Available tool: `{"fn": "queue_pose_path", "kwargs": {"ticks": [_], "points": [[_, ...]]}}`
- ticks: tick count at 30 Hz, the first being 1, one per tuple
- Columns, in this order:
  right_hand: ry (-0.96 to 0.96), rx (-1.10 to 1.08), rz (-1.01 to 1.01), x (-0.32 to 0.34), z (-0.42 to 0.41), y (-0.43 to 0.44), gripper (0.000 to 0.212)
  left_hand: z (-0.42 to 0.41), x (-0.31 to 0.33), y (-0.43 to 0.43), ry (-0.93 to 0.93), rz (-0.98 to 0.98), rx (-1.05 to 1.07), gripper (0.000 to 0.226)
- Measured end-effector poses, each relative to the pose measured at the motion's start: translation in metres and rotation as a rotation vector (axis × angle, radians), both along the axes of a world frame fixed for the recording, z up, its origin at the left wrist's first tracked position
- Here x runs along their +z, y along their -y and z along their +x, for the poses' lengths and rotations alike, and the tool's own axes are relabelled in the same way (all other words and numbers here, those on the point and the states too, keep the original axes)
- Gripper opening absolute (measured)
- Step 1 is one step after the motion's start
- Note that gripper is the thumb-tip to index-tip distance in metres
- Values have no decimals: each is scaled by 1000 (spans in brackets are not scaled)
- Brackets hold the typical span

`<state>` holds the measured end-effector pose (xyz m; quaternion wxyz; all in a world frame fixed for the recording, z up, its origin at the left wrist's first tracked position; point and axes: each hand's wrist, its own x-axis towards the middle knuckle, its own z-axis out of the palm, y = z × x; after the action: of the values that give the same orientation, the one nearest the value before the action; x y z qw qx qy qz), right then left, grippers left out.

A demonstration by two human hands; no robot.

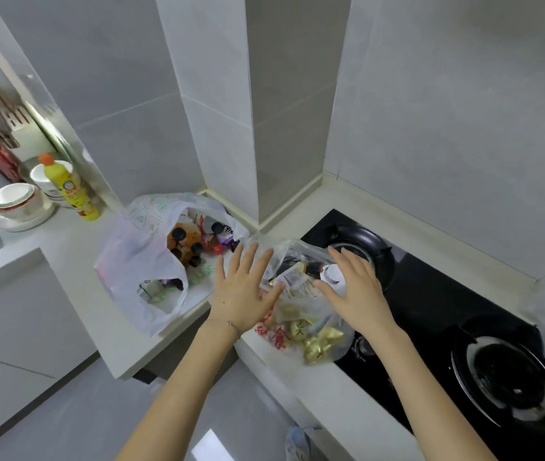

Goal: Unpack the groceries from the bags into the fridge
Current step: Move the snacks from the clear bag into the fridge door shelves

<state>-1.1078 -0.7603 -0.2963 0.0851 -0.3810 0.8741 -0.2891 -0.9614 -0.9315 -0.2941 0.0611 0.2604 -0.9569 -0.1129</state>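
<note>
Shopper's left hand and right hand, both spread, reach over a limp, slippery clear bag at the tabletop's front edge, probably best cradled underneath.

You have a single view, from the wide-angle camera on your head. It faces forward and down, close over the table edge. Your left hand and right hand enter from 6 o'clock and sit mid-frame. The hob runs toward 4 o'clock, and the wall corner rises at 12 o'clock.
</note>
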Motion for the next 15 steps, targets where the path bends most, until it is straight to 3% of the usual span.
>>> {"fn": "queue_pose_path", "kwargs": {"ticks": [8,15], "points": [[85,-36,50,-29,-46,14,62,-58,-32,23,96,177,-47,63],[175,-169,88,-63,-57,30,56,-104,-70,39,181,264,-266,58]]}}
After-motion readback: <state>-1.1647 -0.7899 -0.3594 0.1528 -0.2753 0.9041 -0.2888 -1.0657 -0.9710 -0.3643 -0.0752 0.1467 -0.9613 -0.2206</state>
